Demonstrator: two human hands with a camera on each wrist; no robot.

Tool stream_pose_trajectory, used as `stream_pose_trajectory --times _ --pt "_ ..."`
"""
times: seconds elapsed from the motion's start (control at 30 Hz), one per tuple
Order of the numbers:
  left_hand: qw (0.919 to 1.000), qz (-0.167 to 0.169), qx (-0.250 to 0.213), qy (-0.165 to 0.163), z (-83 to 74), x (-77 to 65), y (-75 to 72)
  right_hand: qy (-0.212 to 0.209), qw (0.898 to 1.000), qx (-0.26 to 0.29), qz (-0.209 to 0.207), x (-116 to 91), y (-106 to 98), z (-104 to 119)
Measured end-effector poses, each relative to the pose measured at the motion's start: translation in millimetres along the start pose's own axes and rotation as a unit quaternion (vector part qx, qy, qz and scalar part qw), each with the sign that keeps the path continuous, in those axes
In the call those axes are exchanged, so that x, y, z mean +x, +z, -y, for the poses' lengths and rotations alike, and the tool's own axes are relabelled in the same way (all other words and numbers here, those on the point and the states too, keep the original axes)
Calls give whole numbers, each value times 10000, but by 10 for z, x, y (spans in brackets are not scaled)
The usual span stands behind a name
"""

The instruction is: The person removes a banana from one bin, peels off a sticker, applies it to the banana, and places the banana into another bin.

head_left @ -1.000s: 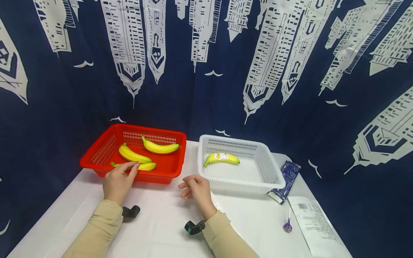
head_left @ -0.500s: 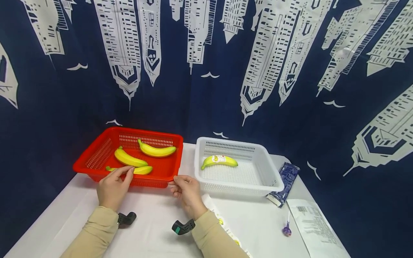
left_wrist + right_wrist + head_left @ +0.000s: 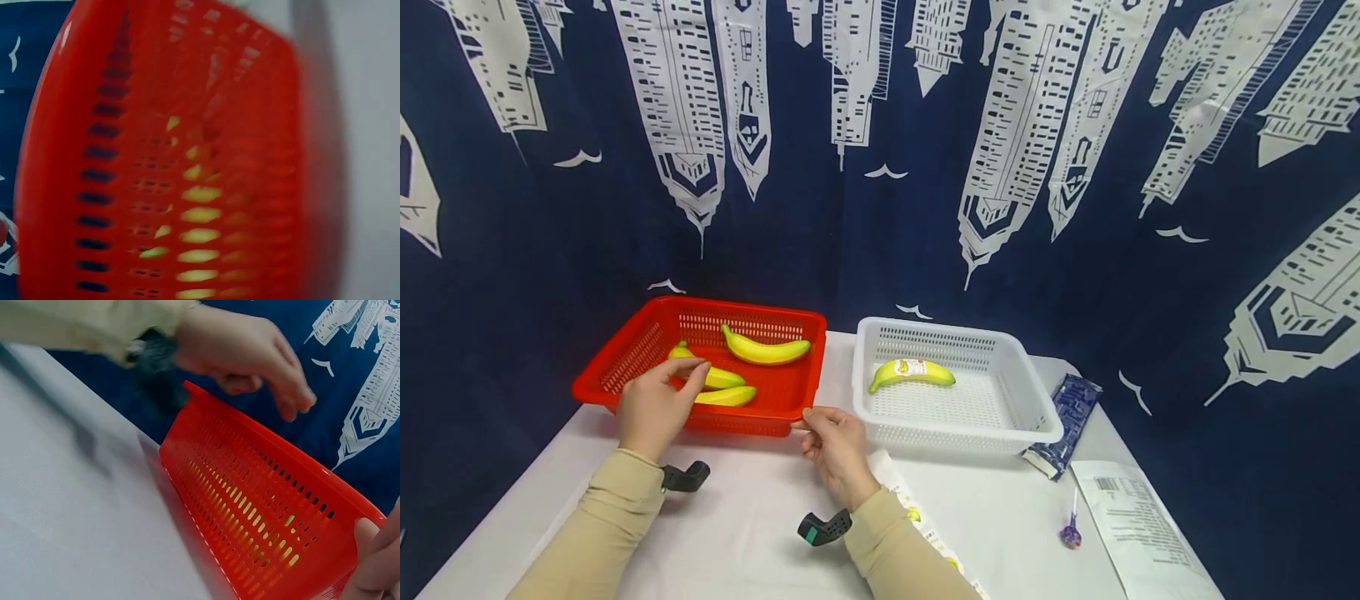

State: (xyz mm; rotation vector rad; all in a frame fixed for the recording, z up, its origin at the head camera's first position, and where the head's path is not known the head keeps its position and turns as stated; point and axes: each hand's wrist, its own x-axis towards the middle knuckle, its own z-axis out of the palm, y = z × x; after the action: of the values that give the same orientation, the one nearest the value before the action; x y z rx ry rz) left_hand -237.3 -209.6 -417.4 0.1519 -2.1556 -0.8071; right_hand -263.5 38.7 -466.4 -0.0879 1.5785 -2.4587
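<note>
Three yellow bananas lie in the red basket [image 3: 790, 404]: a rear banana [image 3: 767, 350], a middle banana [image 3: 724, 379] and a front banana [image 3: 733, 397]. Over the basket's front-left rim hovers my left hand [image 3: 655, 408], partly covering the middle and front bananas. Its fingers are loosely bent with nothing between them; the right wrist view shows this left hand [image 3: 244, 350] above the rim. At the front-right corner, my right hand [image 3: 837, 454] grips the rim between thumb and fingers. The left wrist view shows the slotted basket wall [image 3: 262, 144], with yellow behind its holes.
A white basket [image 3: 955, 429] beside the red one holds a labelled banana [image 3: 925, 372]. To its right lie a blue packet [image 3: 1067, 421], a lollipop [image 3: 1071, 533] and a white printed sheet [image 3: 1138, 525]. A banana-printed strip [image 3: 891, 479] runs past my right forearm.
My right hand has moved left from the table between the baskets to the red basket's corner and gripped it. My left hand has risen away from the front banana.
</note>
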Motion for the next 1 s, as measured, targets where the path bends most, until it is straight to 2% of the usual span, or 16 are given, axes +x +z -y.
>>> stream_pose_trajectory --times 0.13,0.27,0.4,0.5,0.6,0.73,0.93,1.0 --pt "9987 398 -101 -285 -26 412 -89 -6 10000 -64 6 3 -16 8" --pt "9959 659 -277 -556 43 829 -92 -30 10000 -59 -12 10 -28 16" --pt "9892 1225 -155 -791 148 1081 -9 -9 10000 -10 2 8 -29 5" --pt "9823 1566 -117 -1023 204 1170 94 13 10000 14 5 2 -26 -12" --pt "9752 1838 -153 -1223 249 1210 257 7 10000 -8 -53 10 -37 -25" --pt "9648 2160 -170 -1488 320 1189 479 -11 10000 -18 -94 14 -33 -27" --pt "9424 2499 -455 -2176 428 1125 739 -26 10000 -15 -87 8 -27 -15" --pt "9423 2474 -500 -2200 442 1135 811 -45 9999 -10 -106 4 -29 -5"
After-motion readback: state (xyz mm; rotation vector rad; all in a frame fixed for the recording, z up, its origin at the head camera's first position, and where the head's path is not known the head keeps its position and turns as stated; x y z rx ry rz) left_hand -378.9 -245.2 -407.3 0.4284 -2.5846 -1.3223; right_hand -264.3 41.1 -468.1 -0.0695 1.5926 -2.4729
